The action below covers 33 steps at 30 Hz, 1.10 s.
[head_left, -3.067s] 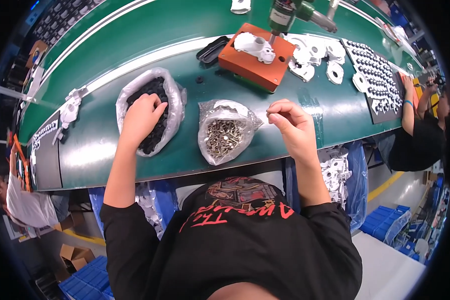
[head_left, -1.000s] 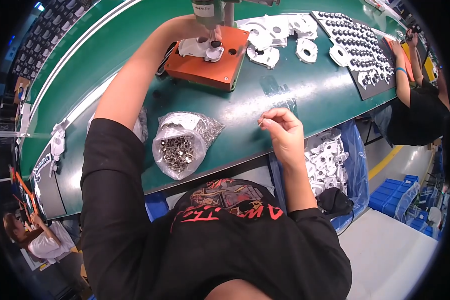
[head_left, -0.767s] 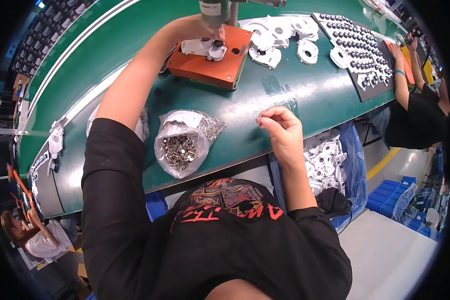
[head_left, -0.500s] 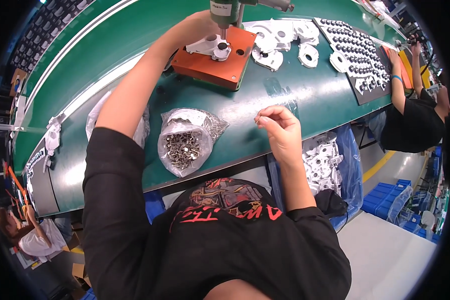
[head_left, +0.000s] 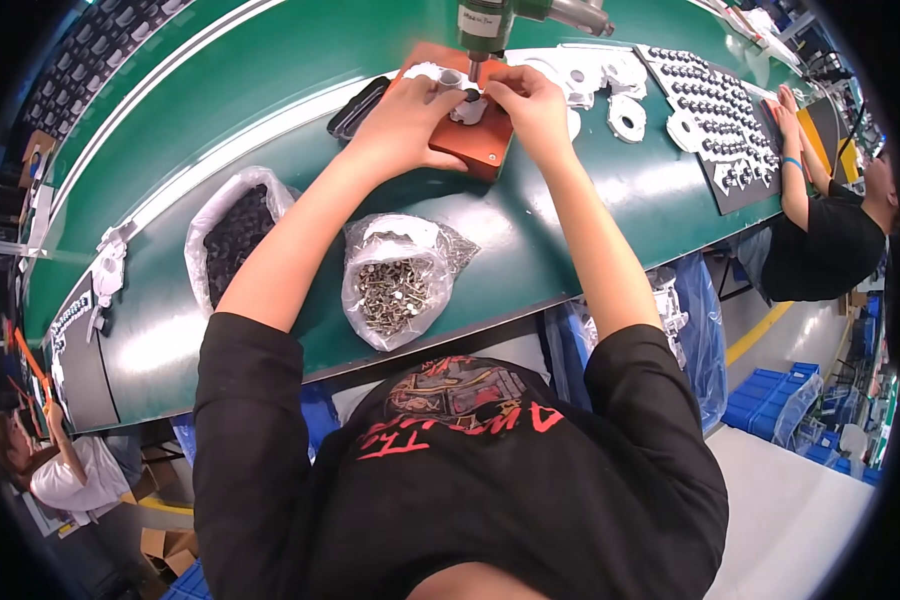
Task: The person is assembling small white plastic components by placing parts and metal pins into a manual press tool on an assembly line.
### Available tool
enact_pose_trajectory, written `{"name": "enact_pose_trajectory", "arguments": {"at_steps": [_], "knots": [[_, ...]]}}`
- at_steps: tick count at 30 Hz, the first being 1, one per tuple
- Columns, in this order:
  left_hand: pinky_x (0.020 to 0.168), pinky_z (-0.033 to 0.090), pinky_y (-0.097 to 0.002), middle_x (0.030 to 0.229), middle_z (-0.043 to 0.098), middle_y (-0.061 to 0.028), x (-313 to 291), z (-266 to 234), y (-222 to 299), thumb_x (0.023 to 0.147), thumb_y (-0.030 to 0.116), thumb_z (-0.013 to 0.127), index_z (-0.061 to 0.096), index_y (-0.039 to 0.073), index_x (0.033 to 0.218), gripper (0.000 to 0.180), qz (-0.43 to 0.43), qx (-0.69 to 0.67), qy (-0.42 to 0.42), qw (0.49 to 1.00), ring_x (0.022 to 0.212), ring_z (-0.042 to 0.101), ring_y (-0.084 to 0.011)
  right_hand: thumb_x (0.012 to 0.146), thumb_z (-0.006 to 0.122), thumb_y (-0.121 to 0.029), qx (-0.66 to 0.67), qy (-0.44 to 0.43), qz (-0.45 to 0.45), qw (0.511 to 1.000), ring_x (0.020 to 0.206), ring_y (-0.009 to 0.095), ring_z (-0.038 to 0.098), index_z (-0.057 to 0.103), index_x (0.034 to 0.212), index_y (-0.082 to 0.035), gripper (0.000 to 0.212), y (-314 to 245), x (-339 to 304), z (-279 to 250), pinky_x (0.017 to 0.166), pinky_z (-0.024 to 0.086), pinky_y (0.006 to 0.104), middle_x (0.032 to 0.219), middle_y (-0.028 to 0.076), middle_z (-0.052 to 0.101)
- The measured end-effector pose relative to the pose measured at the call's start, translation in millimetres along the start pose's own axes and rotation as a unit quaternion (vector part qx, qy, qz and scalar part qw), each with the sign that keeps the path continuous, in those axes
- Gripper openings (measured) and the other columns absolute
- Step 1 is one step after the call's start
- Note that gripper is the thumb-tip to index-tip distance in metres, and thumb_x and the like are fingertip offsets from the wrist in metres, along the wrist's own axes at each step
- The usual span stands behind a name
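I have both arms stretched forward, the 2 forearms converging toward one spot. My left hand lies palm down, fingers spread and curved, thumb pointing inward toward the other hand. My right hand is curled, its fingertips pinched together, nearly touching the left thumb. Black sleeves cover both upper arms; the forearms are bare.

Both hands at white part on orange fixture.
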<state>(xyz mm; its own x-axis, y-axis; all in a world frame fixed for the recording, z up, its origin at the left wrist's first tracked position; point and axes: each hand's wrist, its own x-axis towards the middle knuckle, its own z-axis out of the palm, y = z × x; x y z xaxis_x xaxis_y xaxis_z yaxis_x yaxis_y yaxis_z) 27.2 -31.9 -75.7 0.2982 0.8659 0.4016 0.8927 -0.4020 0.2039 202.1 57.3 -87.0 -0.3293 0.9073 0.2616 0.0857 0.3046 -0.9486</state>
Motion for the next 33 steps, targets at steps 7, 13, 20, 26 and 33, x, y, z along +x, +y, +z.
{"name": "enact_pose_trajectory", "arguments": {"at_steps": [7, 13, 20, 26, 33], "knots": [[0.090, 0.043, -0.0406, 0.110, 0.051, -0.0150, 4, -1, 0, 0.051, 0.047, 0.082, 0.053, 0.015, 0.120, 0.082, -0.004, 0.036, -0.003, 0.999, 0.106, 0.050, -0.0331, 0.080, 0.064, -0.012, -0.051, -0.014, -0.034, 0.998, 0.073, 0.013, 0.062, 0.064, 0.092, 0.002, 0.018, 6, 7, 10, 0.070, 0.049, 0.0254, 0.081, 0.008, 0.067], [0.091, 0.043, -0.0405, 0.110, 0.051, -0.0147, 2, 4, -2, 0.052, 0.048, 0.081, 0.050, 0.014, 0.123, 0.084, -0.010, 0.030, 0.001, 0.999, 0.106, 0.051, -0.0327, 0.080, 0.065, -0.011, -0.108, -0.010, -0.041, 0.993, 0.074, 0.013, 0.062, 0.064, 0.090, 0.002, 0.017, 7, 7, 14, 0.070, 0.049, 0.0264, 0.081, 0.009, 0.067], [0.090, 0.044, -0.0398, 0.111, 0.051, -0.0147, 1, 1, -2, 0.054, 0.046, 0.081, 0.048, 0.012, 0.121, 0.082, -0.016, 0.022, -0.006, 1.000, 0.105, 0.052, -0.0324, 0.078, 0.063, -0.008, -0.084, -0.031, -0.065, 0.994, 0.079, 0.018, 0.062, 0.065, 0.091, 0.000, 0.015, 20, 5, 10, 0.074, 0.049, 0.0295, 0.087, 0.012, 0.065], [0.089, 0.045, -0.0391, 0.110, 0.052, -0.0142, -1, -1, -1, 0.055, 0.044, 0.081, 0.047, 0.010, 0.122, 0.082, -0.005, 0.027, 0.002, 1.000, 0.105, 0.052, -0.0317, 0.075, 0.059, -0.008, -0.119, -0.016, -0.153, 0.981, 0.087, 0.027, 0.058, 0.067, 0.091, -0.003, 0.018, 17, -2, 9, 0.080, 0.046, 0.0344, 0.094, 0.013, 0.062], [0.091, 0.045, -0.0395, 0.114, 0.050, -0.0128, -2, -1, -2, 0.057, 0.041, 0.081, 0.045, 0.010, 0.122, 0.079, -0.031, 0.001, -0.019, 0.999, 0.110, 0.049, -0.0314, 0.077, 0.049, 0.000, -0.199, -0.021, -0.254, 0.946, 0.097, 0.027, 0.055, 0.066, 0.098, -0.003, 0.026, 18, -9, 6, 0.090, 0.042, 0.0354, 0.098, 0.011, 0.062]]}}
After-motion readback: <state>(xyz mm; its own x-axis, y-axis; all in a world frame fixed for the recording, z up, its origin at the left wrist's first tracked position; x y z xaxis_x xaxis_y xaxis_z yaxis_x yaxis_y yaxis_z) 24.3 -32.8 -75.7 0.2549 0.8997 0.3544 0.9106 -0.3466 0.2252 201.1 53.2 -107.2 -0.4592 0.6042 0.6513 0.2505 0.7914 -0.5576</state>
